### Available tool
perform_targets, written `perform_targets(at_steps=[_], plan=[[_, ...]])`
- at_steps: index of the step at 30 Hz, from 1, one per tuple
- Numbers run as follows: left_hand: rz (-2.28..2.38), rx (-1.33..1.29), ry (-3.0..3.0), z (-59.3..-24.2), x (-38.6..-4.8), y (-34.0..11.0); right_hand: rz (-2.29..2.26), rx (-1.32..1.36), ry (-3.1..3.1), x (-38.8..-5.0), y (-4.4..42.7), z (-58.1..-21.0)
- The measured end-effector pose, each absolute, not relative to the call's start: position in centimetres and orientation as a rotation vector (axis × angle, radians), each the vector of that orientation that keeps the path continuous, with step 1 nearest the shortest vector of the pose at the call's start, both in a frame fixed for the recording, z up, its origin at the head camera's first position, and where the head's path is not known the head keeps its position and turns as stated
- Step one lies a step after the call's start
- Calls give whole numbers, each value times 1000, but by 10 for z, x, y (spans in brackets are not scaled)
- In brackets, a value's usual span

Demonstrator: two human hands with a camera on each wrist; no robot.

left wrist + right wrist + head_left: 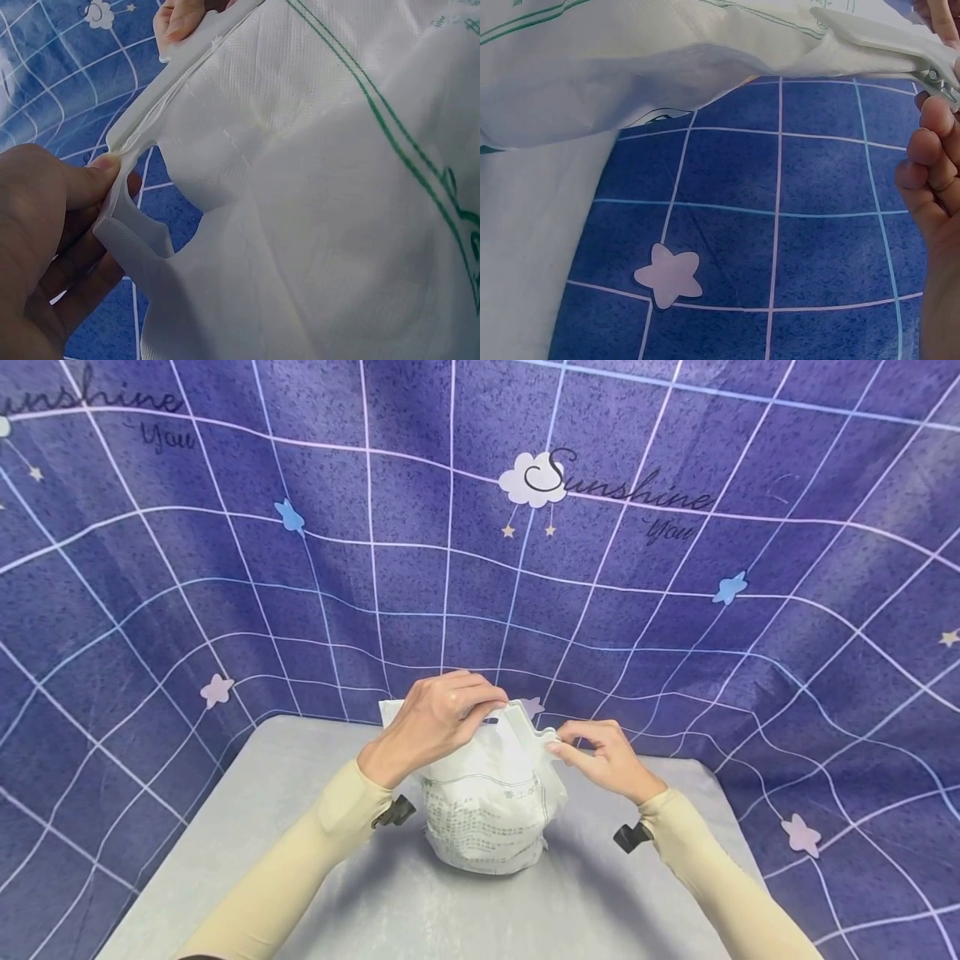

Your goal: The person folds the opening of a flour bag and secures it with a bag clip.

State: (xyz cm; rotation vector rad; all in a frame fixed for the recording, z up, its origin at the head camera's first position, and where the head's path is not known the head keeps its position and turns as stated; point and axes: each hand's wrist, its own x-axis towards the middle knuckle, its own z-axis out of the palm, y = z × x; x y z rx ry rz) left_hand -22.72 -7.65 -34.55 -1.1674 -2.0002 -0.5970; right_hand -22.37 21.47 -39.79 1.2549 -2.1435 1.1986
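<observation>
A white woven bag with green print stands upright and bulging on the table, its contents hidden. My left hand pinches the bag's top edge beside the cut-out handle hole; the left wrist view shows thumb and fingers on the stiff white rim strip. At the right end of that rim, my right hand pinches the corner between thumb and fingers. In the right wrist view the fingers are curled under the strip's end, and the bag's side hangs away to the left.
The bag stands on a pale grey cloth-covered table. Behind and around it hangs a purple-blue curtain with grid lines, clouds and stars. Black straps sit at both wrists, over cream sleeves.
</observation>
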Motion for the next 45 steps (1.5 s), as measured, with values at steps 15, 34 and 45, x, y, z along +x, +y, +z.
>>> perform_targets(at_steps=[15, 34, 45], plan=[[-596, -1170, -2002, -344, -226, -78, 1186, 1318, -2178, -241, 222, -408], [-577, -1176, -1977, -346, -224, -78, 1159, 1349, -2255, -243, 223, -401], [-586, -1194, -1955, -344, -224, -80, 1127, 1366, -2297, -244, 224, -397]])
